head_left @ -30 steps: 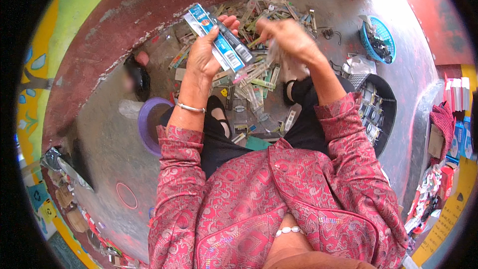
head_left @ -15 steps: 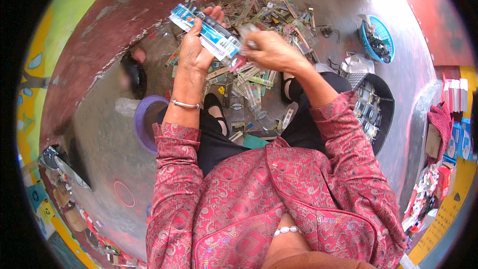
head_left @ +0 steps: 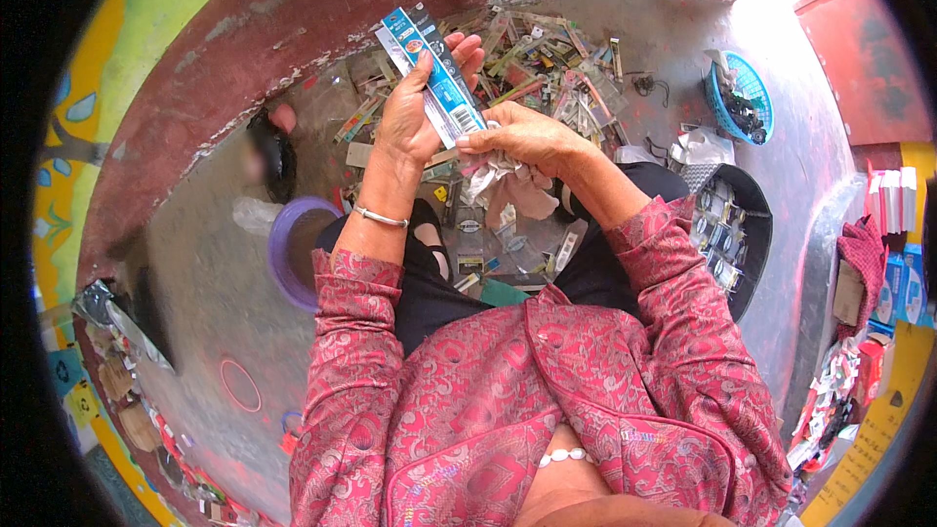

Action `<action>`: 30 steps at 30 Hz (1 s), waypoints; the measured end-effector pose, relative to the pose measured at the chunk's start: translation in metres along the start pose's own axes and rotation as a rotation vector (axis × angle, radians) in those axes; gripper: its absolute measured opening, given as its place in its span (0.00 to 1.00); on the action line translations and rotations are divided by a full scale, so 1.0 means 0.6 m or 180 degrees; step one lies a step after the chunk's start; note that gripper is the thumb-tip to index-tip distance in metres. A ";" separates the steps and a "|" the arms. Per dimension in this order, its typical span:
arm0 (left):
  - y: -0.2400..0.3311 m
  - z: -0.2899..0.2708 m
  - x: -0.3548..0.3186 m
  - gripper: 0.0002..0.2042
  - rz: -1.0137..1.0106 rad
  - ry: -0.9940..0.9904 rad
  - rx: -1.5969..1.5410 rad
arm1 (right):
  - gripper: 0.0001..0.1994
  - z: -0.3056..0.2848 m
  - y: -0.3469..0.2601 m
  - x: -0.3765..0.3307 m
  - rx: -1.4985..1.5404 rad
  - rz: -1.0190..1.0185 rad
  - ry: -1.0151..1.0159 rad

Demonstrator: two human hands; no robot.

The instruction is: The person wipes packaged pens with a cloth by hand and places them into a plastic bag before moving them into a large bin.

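Observation:
My left hand (head_left: 412, 112) is closed round a slim blue, white and black packet (head_left: 429, 68), thumb on its printed face and fingertips showing past the far side. The packet slants from upper left to lower right; what lies inside is hidden. At its near end my right hand (head_left: 527, 140) presses thumb and fingers together, touching the packet's corner. A crumpled pale cloth (head_left: 512, 185) hangs from that same hand. Beneath and beyond both hands lies a heap of clear, flat plastic packs (head_left: 547, 59) on the floor.
A purple basin (head_left: 283, 249) stands at the left, near a dark bag (head_left: 276, 161). On the right are a black tub (head_left: 752, 263) of small packs and a blue basket (head_left: 761, 73) holding dark items. A maroon wall (head_left: 293, 15) rises behind the heap.
Both hands have shifted right, and the packet is turned steeper with its blue face showing more. The right hand, blurred before, now grips at the packet's near end, the pale cloth hanging in view.

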State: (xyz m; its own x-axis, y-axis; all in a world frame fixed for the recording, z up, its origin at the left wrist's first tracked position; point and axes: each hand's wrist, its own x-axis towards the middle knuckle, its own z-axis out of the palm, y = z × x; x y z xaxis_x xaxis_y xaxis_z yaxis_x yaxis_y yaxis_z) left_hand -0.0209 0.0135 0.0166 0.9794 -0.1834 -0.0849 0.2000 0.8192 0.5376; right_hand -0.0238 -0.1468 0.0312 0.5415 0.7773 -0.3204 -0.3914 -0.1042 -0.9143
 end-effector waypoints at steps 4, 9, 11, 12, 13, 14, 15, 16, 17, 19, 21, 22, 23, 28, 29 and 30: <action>0.002 0.007 -0.001 0.20 -0.0116 -0.0138 -0.0173 | 0.13 -0.006 0.001 -0.001 -0.0436 -0.0168 0.0291; -0.006 -0.009 0.004 0.23 0.0150 0.0164 0.0260 | 0.13 -0.015 -0.009 -0.007 -0.2769 -0.0578 0.1546; -0.021 -0.003 0.004 0.24 0.0222 0.0196 0.0900 | 0.12 -0.004 -0.005 -0.004 -0.4213 -0.0656 0.2233; -0.033 0.004 0.002 0.26 0.0250 0.0212 0.1218 | 0.12 0.004 -0.003 -0.001 -0.4272 -0.0472 0.2140; -0.042 0.008 0.002 0.28 0.0277 0.0228 0.1537 | 0.12 0.013 -0.001 0.001 -0.4328 -0.0288 0.2046; -0.049 0.007 0.003 0.30 0.0259 0.0203 0.1694 | 0.11 0.020 -0.002 0.002 -0.4422 -0.0168 0.1874; -0.050 0.009 0.003 0.30 0.0226 0.0159 0.1613 | 0.11 0.025 -0.006 0.000 -0.4516 -0.0046 0.1702; -0.050 0.012 0.003 0.30 0.0192 0.0115 0.1531 | 0.11 0.028 -0.009 -0.003 -0.4494 -0.0064 0.1692; -0.051 0.013 0.002 0.30 0.0159 0.0073 0.1450 | 0.12 0.031 -0.012 -0.005 -0.4471 -0.0083 0.1682; -0.050 0.011 0.004 0.28 0.0140 0.0139 0.1285 | 0.13 0.028 -0.012 -0.008 -0.4414 -0.0242 0.1677; -0.043 0.007 0.002 0.27 0.0067 0.0111 0.1145 | 0.15 0.022 -0.006 -0.010 -0.4336 -0.0512 0.1665; -0.040 0.006 0.002 0.25 0.0035 0.0055 0.1152 | 0.17 0.018 -0.008 -0.014 -0.4223 -0.0553 0.1529; -0.036 0.006 0.001 0.26 0.0002 -0.0013 0.1103 | 0.19 0.013 -0.012 -0.019 -0.4108 -0.0595 0.1393; -0.023 0.012 -0.002 0.28 -0.0093 -0.0224 0.0949 | 0.22 -0.044 -0.050 -0.044 -0.2724 -0.0407 0.1400; -0.020 0.014 -0.003 0.28 -0.0093 -0.0203 0.0988 | 0.21 -0.058 -0.054 -0.043 -0.2820 -0.0633 0.1887; -0.019 0.016 -0.003 0.29 -0.0110 -0.0232 0.0979 | 0.21 -0.073 -0.053 -0.041 -0.2602 -0.0852 0.2137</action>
State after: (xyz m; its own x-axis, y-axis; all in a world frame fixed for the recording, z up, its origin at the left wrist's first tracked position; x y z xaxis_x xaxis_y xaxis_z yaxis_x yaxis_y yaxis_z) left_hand -0.0255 -0.0006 0.0187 0.9652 -0.2559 -0.0533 0.2042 0.6111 0.7648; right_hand 0.0082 -0.1896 0.0575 0.9284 0.3649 0.0704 0.2779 -0.5559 -0.7834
